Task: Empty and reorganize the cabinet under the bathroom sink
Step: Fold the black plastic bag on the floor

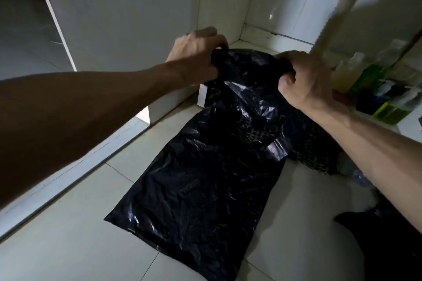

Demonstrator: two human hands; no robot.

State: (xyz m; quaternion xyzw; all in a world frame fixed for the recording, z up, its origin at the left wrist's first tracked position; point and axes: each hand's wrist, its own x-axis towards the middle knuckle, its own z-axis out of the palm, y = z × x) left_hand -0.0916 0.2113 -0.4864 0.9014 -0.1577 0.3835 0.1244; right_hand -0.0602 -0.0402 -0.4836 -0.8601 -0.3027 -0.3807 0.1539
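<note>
Black plastic bag (205, 166) spread over the floor tiles (68, 246) from the cabinet mouth outward, white cabinet panel (127, 13) closing the left, ribbed drain hose (328, 23) hanging across the right, bottles (374, 89) crowding the right corner, open tile left of the bag

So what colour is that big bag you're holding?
Black and shiny. The bag shows best in the head view, gripped by the left hand and right hand.

hands (198, 52): 2 | black bag (205, 178): 1 | woven basket (308, 153): 1 | hose (331, 18): 1
</note>
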